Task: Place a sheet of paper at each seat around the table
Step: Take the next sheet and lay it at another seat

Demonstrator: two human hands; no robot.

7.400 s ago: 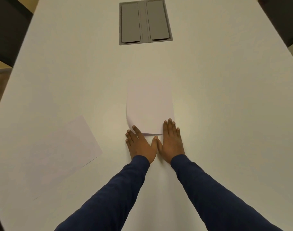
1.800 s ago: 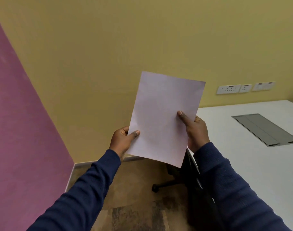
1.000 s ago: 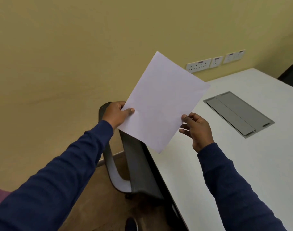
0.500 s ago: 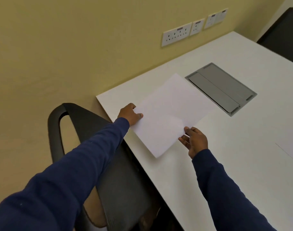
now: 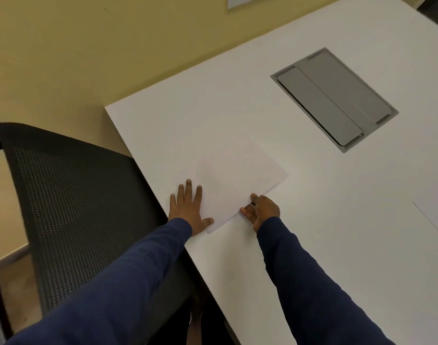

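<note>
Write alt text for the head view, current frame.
A person's left hand lies flat on a sheet of paper on a white table, while the right hand touches its near edge. A black mesh chair stands alongside; a grey cable hatch lies beyond.

Bare table [image 5: 238, 115] lies open beyond the sheet [image 5: 240, 180]; the mesh chair [image 5: 71, 195] crowds the left edge (backrest touching it), and another paper [image 5: 434, 217] lies right.

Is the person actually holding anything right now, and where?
The sheet of paper: right hand pinches its near edge; left hand lies flat on its near-left corner.
</note>
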